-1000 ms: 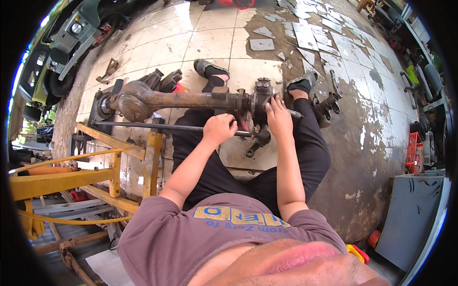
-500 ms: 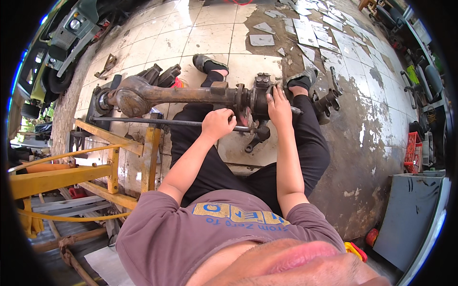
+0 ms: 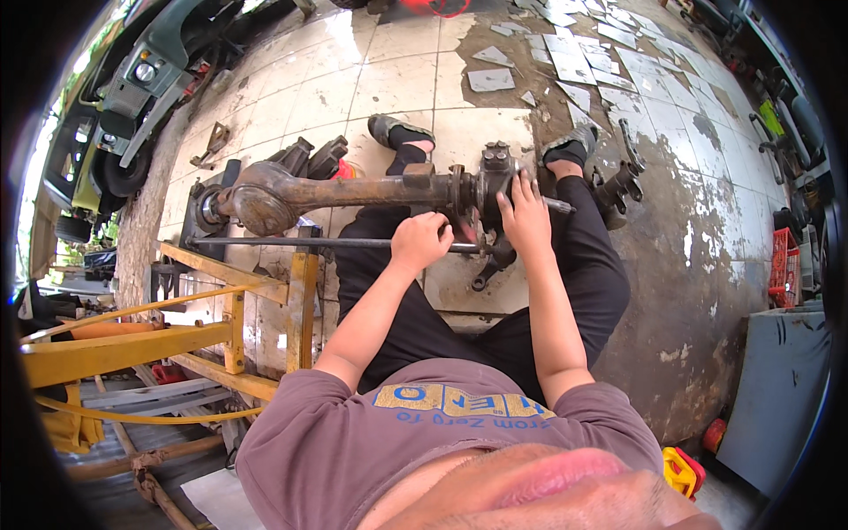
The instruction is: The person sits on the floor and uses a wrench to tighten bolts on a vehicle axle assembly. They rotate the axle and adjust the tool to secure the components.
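A rusty vehicle axle housing (image 3: 344,191) lies across the floor in front of me, its round bulge at the left and a knuckle (image 3: 495,168) at the right end. My right hand (image 3: 526,216) rests flat against the knuckle, fingers stretched and slightly spread. Over the long steel rod (image 3: 309,242), just left of the knuckle, is my left hand (image 3: 422,242), its fingers curled in. What those fingers hold, if anything, is hidden. Below the knuckle a dark lever arm (image 3: 491,268) hangs between my legs.
A yellow metal frame (image 3: 302,309) stands close at my left. Metal brackets (image 3: 305,159) lie beyond the axle, and more dark parts (image 3: 614,194) sit beside my right leg. Broken tiles (image 3: 570,62) cover the far floor. A grey cabinet (image 3: 777,380) stands at the right.
The whole view has shifted slightly, so everything sits a little further right and lower. My right fingers have spread somewhat on the knuckle. My left hand stays over the rod.
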{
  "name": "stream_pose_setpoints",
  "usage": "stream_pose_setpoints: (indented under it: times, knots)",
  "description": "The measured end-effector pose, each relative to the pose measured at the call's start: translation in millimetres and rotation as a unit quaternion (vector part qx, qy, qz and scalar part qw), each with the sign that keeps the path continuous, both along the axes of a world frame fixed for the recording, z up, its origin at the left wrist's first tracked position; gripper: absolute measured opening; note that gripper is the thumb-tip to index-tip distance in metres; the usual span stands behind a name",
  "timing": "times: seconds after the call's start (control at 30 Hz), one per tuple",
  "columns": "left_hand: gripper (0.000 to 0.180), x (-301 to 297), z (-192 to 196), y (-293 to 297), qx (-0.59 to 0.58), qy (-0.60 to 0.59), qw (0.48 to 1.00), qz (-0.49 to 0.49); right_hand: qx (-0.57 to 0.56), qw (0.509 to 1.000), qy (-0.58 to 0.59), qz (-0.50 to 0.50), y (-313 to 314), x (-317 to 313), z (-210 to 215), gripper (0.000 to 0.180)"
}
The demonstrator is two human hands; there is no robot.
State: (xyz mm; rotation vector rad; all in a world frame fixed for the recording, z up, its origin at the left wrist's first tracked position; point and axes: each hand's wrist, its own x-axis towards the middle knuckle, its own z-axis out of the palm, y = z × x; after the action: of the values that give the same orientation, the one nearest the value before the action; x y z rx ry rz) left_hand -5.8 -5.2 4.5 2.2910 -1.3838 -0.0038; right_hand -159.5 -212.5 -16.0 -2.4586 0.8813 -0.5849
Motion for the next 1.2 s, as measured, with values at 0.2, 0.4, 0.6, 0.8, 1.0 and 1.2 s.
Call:
stream_pose_setpoints:
  times: [0.2,0.4,0.6,0.8,1.0,1.2]
  knots:
    - [0.017,-2,-5,3,0.007,0.011,1.000,-0.001,-0.016,1.000,-0.003,0.002,0,-3,-5,0.068]
    - [0.019,4,-4,-5,-0.034,-0.006,0.999,-0.002,0.004,1.000,-0.001,-0.002,-13,3,4,0.069]
    - [0.019,0,-5,-1,-0.024,0.008,1.000,-0.007,-0.032,0.998,0.047,-0.004,2,-3,4,0.069]
    - [0.020,-1,-5,1,-0.032,0.005,0.999,-0.008,-0.012,1.000,0.018,-0.004,-1,-2,-2,0.069]
    - [0.017,2,-2,-2,-0.007,0.011,1.000,-0.014,0.008,1.000,0.003,-0.005,-22,8,-7,0.069]
    - [0.017,2,-3,3,-0.012,0.001,1.000,-0.007,-0.045,0.998,0.032,-0.001,4,-3,-4,0.067]
